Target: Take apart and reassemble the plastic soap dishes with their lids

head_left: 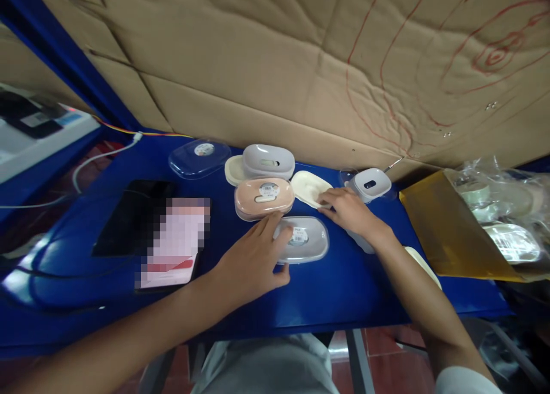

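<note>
My left hand (262, 251) grips the left end of a grey oval soap box (315, 239), which has a round label and a clear cover. A peach oval box (244, 202) with a label lies just behind it. My right hand (346, 211) has its fingers closed on the right edge of a cream oval tray (307, 186). Behind the peach box are a lilac-grey oval shell (258, 162) with a slot and another cream piece (233, 170). Farther right stands a small grey shell (378, 182) with a dark slot. Part of a grey piece (361, 243) shows under my right forearm.
A clear lid (195, 159) with a label lies at the back left. A phone (178, 242) with a blurred screen rests on the blue table (258, 302). On the right, a cardboard box (421, 222) holds wrapped items. A cardboard wall (240, 67) closes the back.
</note>
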### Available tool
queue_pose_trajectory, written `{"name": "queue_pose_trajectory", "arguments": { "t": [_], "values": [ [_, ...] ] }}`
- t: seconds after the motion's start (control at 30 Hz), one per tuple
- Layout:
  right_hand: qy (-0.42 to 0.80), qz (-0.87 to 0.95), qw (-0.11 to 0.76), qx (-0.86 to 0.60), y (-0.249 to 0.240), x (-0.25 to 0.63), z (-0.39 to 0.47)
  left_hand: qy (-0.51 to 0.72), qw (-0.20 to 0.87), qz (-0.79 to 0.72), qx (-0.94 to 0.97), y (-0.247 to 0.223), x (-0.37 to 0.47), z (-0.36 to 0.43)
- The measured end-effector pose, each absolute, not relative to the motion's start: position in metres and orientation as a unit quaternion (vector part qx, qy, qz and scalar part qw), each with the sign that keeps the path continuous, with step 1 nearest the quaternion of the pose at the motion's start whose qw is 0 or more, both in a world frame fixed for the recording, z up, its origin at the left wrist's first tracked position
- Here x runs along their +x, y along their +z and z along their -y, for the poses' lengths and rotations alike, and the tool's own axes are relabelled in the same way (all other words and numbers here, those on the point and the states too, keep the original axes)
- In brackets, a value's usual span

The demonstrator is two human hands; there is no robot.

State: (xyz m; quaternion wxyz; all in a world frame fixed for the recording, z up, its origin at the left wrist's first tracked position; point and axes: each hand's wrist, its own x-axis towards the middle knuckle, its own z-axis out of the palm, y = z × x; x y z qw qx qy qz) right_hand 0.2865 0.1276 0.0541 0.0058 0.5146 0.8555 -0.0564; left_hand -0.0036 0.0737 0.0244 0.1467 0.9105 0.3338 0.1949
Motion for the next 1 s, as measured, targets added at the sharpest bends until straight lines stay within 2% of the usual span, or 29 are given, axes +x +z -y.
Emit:
{"name": "queue_pose_trajectory", "arguments": {
  "t": [0.1,0.27,0.33,0.53,0.63,0.8,0.9,1.0],
  "values": [
    [-0.082,-0.862,-0.035,0.499,0.060,0.304,-0.105,0.196,0.125,-0.342,0.911,0.023,-0.003,-0.072],
    [-0.043,-0.826,-0.195,0.528,0.082,0.319,-0.052,0.202,0.083,-0.382,0.898,0.021,0.000,-0.067],
    [-0.047,-0.813,-0.229,0.533,0.087,0.317,-0.021,0.206,0.057,-0.400,0.891,0.020,0.000,-0.066],
    [-0.096,-0.802,-0.244,0.536,0.053,0.300,0.072,0.200,-0.040,-0.413,0.888,0.025,0.003,-0.065],
    [-0.107,-0.801,-0.251,0.532,0.030,0.297,0.095,0.219,-0.073,-0.361,0.903,0.027,0.007,-0.057],
    [-0.096,-0.783,-0.265,0.555,0.020,0.318,0.101,0.230,-0.007,-0.156,0.961,0.009,0.019,-0.033],
    [-0.017,-0.731,-0.259,0.631,0.018,0.348,0.089,0.207,0.031,-0.134,0.969,-0.001,0.024,-0.026],
    [0.039,-0.712,-0.208,0.670,0.012,0.374,0.067,0.177,0.051,-0.130,0.974,0.000,0.024,-0.030]
  ]
}}
